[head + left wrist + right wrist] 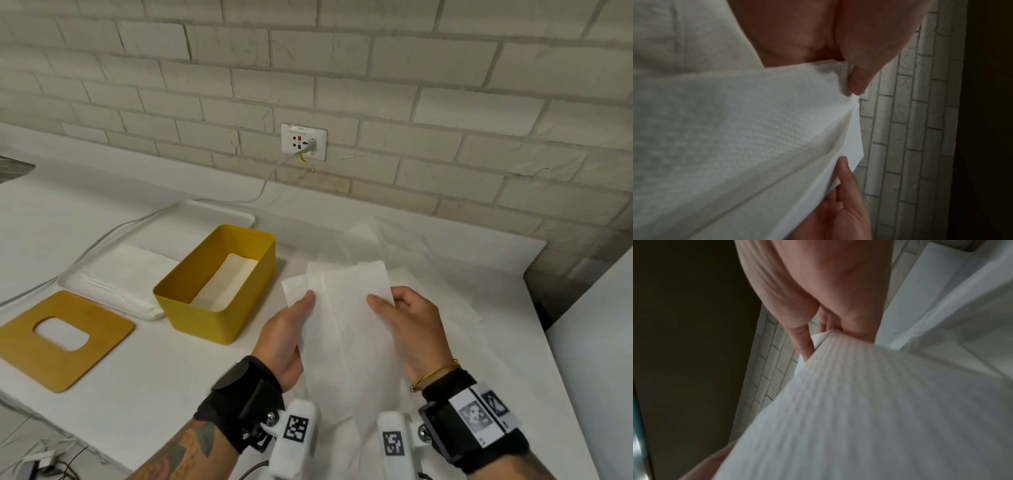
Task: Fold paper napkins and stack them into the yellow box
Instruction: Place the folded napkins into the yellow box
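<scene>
Both hands are pinching the napkin (346,308) aloft just right of the yellow box (219,284), left hand (287,332) nearer it, right hand (411,329) opposite, its long axis running toward the person.

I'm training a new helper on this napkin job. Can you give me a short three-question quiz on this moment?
1. True or false: the yellow box is completely empty.
2. Which hands hold the paper napkin? A) left only B) right only C) both
3. Fill in: the wooden lid with the oval cutout lies on the counter to the ____ of the box.

Key:
1. False; at least one white napkin already lies inside.
2. C; the left hand and right hand each pinch a side, thumbs on top.
3. Left.
</scene>
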Motion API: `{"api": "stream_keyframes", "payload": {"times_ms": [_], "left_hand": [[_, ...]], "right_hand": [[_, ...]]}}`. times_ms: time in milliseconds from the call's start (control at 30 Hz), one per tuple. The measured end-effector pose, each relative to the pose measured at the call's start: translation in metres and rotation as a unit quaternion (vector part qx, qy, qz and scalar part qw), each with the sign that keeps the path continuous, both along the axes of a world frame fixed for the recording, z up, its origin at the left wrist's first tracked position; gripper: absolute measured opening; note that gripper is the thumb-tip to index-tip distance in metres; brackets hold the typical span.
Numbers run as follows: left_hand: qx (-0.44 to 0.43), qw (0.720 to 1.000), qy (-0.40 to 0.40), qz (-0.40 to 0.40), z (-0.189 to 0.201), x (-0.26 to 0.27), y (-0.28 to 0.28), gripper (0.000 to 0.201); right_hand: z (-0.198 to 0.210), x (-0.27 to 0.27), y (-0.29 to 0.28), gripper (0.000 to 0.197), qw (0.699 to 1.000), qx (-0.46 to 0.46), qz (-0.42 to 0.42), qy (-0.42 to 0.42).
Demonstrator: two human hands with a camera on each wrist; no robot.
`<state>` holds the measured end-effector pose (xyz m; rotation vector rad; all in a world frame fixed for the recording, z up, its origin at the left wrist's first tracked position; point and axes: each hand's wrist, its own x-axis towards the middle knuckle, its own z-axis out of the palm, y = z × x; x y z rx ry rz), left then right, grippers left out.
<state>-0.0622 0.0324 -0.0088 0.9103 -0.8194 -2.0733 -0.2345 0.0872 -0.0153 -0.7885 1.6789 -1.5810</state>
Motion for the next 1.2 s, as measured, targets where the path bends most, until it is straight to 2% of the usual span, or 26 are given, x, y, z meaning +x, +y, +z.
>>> {"api": "stream_keyframes", "payload": {"times_ms": [67, 167, 233, 300, 400, 567, 633, 733, 800, 967, 1067, 1200], "left_hand": [[0.008, 1.000, 0.007, -0.012, -0.001, 0.001, 0.000, 0.032], [0.011, 1.000, 0.014, -0.020, -0.002, 0.003, -0.002, 0.032], [0.007, 1.000, 0.013, -0.018, -0.003, 0.004, -0.005, 0.030], [0.000, 1.000, 0.008, -0.003, -0.004, 0.006, -0.008, 0.026], [-0.014, 1.000, 0.006, 0.017, -0.003, 0.009, -0.013, 0.021], [-0.019, 1.000, 0.006, 0.011, -0.004, 0.012, -0.020, 0.022], [-0.020, 1.000, 0.010, 0.000, -0.003, 0.009, -0.021, 0.027], [-0.032, 0.999, 0.013, -0.018, 0.001, 0.002, -0.017, 0.031], [-0.041, 0.999, 0.009, -0.023, 0.002, 0.001, -0.014, 0.036], [-0.007, 0.998, 0.036, -0.055, 0.001, 0.003, -0.013, 0.071], [-0.017, 0.998, 0.028, -0.056, 0.001, 0.003, -0.014, 0.070], [-0.041, 0.998, -0.005, -0.047, 0.004, 0.002, -0.013, 0.054]], "right_hand": [[-0.004, -0.002, -0.001, 0.019, 0.999, 0.028, 0.020, 0.020], [0.000, -0.006, 0.002, 0.011, 0.992, 0.016, 0.093, -0.086], [0.004, -0.010, 0.004, 0.020, 0.984, 0.005, 0.115, -0.136], [0.005, -0.014, 0.004, 0.026, 0.987, -0.004, 0.091, -0.129], [0.012, -0.020, 0.008, 0.024, 0.990, -0.038, 0.061, -0.124], [0.043, -0.021, 0.020, 0.034, 0.975, -0.105, 0.162, -0.109], [0.050, -0.012, 0.017, 0.025, 0.968, -0.123, 0.182, -0.120], [0.045, 0.002, 0.005, 0.009, 0.980, -0.100, 0.154, -0.070], [0.036, 0.008, -0.003, 0.006, 0.988, -0.064, 0.136, -0.024], [0.018, 0.014, -0.013, 0.006, 0.995, -0.024, 0.096, 0.031], [0.017, 0.017, -0.014, 0.006, 0.995, -0.018, 0.091, 0.042], [0.020, 0.019, -0.017, 0.007, 0.995, -0.019, 0.086, 0.057]]}}
